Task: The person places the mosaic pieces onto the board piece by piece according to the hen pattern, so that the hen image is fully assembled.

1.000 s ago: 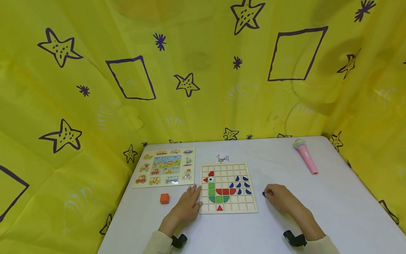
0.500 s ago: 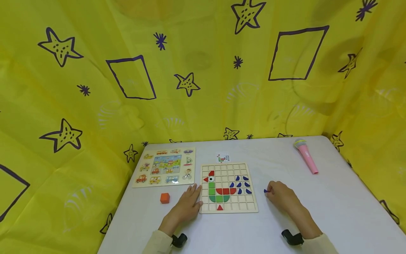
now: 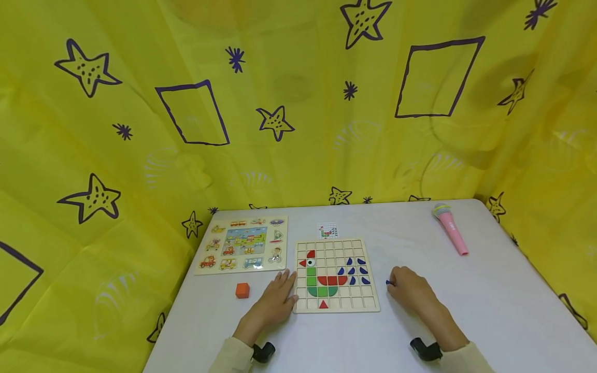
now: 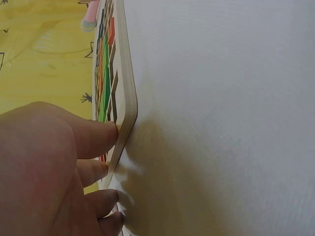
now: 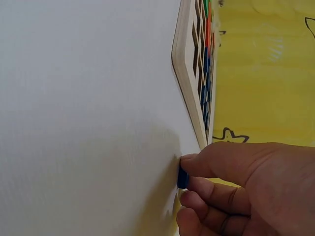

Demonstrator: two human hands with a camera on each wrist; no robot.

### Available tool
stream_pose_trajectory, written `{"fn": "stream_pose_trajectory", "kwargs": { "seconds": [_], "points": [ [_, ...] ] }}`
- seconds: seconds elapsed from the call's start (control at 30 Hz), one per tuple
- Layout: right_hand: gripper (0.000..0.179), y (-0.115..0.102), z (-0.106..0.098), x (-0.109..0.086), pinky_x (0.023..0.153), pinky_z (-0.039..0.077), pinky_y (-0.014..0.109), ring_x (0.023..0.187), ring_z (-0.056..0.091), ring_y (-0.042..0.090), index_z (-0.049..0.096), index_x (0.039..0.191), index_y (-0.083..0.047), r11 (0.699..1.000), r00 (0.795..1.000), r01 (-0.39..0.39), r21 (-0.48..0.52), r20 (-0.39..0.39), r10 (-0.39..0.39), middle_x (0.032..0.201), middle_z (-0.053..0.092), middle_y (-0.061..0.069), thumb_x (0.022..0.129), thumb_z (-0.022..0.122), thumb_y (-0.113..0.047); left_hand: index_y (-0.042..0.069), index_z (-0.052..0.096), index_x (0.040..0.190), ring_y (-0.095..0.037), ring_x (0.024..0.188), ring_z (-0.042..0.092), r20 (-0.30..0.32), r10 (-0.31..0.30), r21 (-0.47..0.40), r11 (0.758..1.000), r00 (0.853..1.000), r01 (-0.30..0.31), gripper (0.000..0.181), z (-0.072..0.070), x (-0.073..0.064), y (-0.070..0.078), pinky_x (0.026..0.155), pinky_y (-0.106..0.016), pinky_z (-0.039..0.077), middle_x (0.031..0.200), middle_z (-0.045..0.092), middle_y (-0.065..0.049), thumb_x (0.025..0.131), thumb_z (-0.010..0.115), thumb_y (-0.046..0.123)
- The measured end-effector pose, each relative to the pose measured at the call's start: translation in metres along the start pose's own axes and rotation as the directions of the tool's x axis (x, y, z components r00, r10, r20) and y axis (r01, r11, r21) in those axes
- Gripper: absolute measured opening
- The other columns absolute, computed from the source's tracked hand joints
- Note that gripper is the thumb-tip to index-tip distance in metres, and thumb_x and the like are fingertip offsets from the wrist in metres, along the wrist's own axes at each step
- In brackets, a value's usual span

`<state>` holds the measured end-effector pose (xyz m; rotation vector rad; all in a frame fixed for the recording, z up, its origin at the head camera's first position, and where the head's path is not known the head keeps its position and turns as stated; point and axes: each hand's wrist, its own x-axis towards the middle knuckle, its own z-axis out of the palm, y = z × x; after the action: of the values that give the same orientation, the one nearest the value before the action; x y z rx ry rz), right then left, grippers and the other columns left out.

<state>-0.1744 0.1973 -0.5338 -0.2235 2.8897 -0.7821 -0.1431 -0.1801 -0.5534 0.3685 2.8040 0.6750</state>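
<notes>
A square wooden grid board (image 3: 342, 303) lies on the table, with coloured pieces set in its cells as a bird: red, green and several blue half-moon pieces. A red triangle (image 3: 323, 304) sits in the bottom row. Along the board's left edge rests my left hand (image 3: 275, 301), fingers extended; the left wrist view has its thumb (image 4: 98, 137) touching the rim. Right of the board, my right hand (image 3: 412, 290) pinches a small blue piece (image 5: 182, 177) between thumb and fingers, close to the table. Fingers partly hide its shape.
A small picture card (image 3: 328, 231) lies just beyond the board. To the left are a vehicle picture puzzle (image 3: 280, 265) and an orange cube (image 3: 242, 290). A pink toy microphone (image 3: 451, 230) lies at the back right. Yellow patterned cloth (image 3: 298, 166) hangs behind the table.
The blue piece has turned in my right fingers, and the hand has shifted slightly. My left hand stays at the board's edge. The pieces on the board have not moved.
</notes>
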Motion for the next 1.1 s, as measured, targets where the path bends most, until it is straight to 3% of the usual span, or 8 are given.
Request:
{"fn": "stream_pose_trajectory", "kwargs": {
  "seconds": [0.23,0.53,0.77,1.1],
  "points": [
    [0.011,-0.017,0.001,-0.003,0.07,0.053,0.041,0.078,0.056,0.021,0.067,0.096,-0.002,0.998,1.0,-0.009,0.064,0.025,0.008,0.09,0.063,0.007,0.094,0.074,-0.01,0.009,0.032,0.166,-0.041,0.162,0.019,-0.006,0.003,-0.005,1.0,1.0,-0.003,0.067,-0.001,0.0,0.001,0.129,-0.062,0.021,0.174,0.026,-0.017,0.108,0.055,0.032],
    [0.01,-0.037,0.012,-0.003,0.065,0.047,0.032,0.077,0.054,0.019,0.066,0.094,-0.003,0.984,0.999,-0.022,0.179,0.052,0.013,0.086,0.061,0.004,0.093,0.075,-0.009,0.01,0.032,0.167,-0.038,0.163,0.017,0.0,-0.014,-0.012,1.0,1.0,0.014,0.066,0.0,-0.001,0.001,0.13,-0.06,0.02,0.174,0.025,-0.015,0.109,0.055,0.032],
    [0.012,-0.046,0.02,-0.006,0.064,0.044,0.031,0.075,0.052,0.018,0.064,0.089,-0.006,0.98,0.998,0.009,0.199,0.053,-0.02,0.082,0.058,0.003,0.092,0.075,-0.006,0.007,0.033,0.166,-0.04,0.162,0.019,-0.008,0.001,-0.01,1.0,1.0,-0.001,0.066,-0.002,-0.002,0.003,0.129,-0.062,0.022,0.173,0.027,-0.018,0.108,0.056,0.03],
    [0.014,-0.047,0.022,-0.005,0.064,0.043,0.031,0.076,0.052,0.019,0.063,0.09,-0.007,0.98,0.998,0.0,0.197,0.057,-0.011,0.082,0.057,0.004,0.093,0.076,-0.008,0.007,0.033,0.166,-0.041,0.162,0.019,-0.015,0.004,-0.011,1.0,1.0,-0.004,0.066,-0.001,-0.002,0.002,0.129,-0.062,0.022,0.173,0.027,-0.018,0.108,0.055,0.031]
  ]
}}
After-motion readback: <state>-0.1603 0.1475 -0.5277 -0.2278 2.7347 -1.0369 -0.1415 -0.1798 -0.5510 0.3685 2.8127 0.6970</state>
